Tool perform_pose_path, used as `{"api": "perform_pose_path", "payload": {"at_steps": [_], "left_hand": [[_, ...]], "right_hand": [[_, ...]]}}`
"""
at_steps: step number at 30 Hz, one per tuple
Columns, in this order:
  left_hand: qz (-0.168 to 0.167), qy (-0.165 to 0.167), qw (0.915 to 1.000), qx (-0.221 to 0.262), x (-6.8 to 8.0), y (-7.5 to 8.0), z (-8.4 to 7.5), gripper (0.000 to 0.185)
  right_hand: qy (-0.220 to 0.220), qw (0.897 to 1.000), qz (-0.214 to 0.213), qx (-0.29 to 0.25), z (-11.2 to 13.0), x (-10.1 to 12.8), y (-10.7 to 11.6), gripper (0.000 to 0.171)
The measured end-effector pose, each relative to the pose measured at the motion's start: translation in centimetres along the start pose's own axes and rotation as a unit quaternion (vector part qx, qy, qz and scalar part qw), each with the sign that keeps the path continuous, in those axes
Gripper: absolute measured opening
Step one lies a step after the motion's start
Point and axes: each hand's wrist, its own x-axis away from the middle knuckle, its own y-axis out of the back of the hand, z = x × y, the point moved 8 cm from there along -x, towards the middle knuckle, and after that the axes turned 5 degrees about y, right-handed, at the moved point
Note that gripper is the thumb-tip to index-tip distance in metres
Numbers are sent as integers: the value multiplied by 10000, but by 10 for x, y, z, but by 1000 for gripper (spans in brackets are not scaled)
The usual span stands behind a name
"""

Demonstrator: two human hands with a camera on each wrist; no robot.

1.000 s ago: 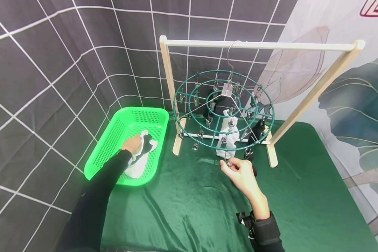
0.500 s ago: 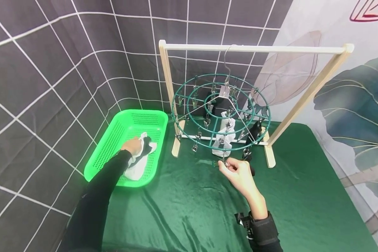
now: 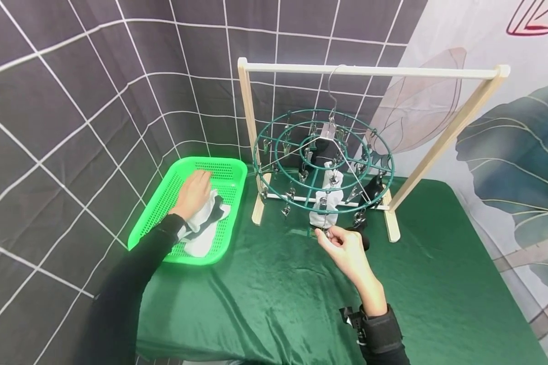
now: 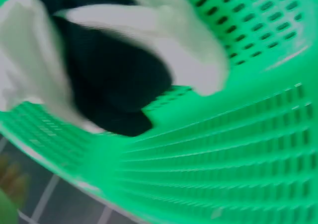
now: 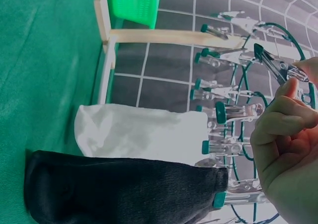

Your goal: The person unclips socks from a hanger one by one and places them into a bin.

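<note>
Open green cloth [image 3: 274, 284] in front of the wooden rack frame [image 3: 370, 71]: free passage. Round green wire clip hanger [image 3: 324, 167] with hanging white sock [image 3: 325, 208] and black sock [image 3: 370, 195] blocks the frame opening. Green perforated plastic basket [image 3: 164, 213] walls box in the left side.

The basket [image 3: 230, 175] is bright green plastic mesh, holding white and black socks [image 3: 205, 225]. The round clip hanger [image 3: 323, 162] is dark teal wire. The tablecloth [image 3: 278, 294] is glossy dark green; the backdrop [image 3: 73, 101] is charcoal with white gridlines.
</note>
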Motion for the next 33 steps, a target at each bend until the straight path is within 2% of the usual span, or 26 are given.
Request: {"api": "perform_pose_path", "payload": {"at_steps": [1,2,4,6,8,10,12,14,16,19,24,27,31,33], "left_hand": [[-544,-355,9978,89,-4,12,-14,25],[-1091,-672,9914,247,-6,24,-29,26],[-1934,-1181,9710,758,-11,46,-59,26],[-2490,-1769,9442,1235,-14,63,-93,27],[-2709,-2357,9200,1572,-15,75,-127,29],[-2682,-2942,9008,1733,-15,81,-161,31],[-2550,-3407,8865,1815,-13,84,-190,32],[-2439,-3677,8789,1814,-10,84,-212,30],[-2307,-3753,8798,1784,-9,82,-228,26],[-2112,-3652,8916,1646,-9,77,-241,19],[-1927,-3242,9133,1534,-13,69,-240,22],[-1914,-3051,9184,1637,-15,70,-235,25],[-2002,-2885,9168,1901,-17,74,-226,31],[-2104,-2792,9149,2019,-19,75,-220,34]], "right_hand": [[4,10000,15,3,0,0,0,46],[3,10000,42,4,0,0,-1,46],[5,10000,80,-2,1,-1,-1,45],[10,10000,89,20,1,-2,-1,45],[28,10000,69,31,2,-3,-1,45],[56,10000,24,41,4,-4,-1,46],[126,9999,-26,45,6,-5,-1,47],[179,9998,-72,8,8,-6,-1,47],[226,9997,-91,-11,10,-7,-2,47],[199,9998,-20,-9,12,-9,-4,46],[279,9994,194,97,16,-9,-2,41],[436,9988,-201,74,13,-6,15,32],[402,9925,-1134,205,-1,2,49,23],[228,9921,-1183,362,-7,3,59,15]]}}
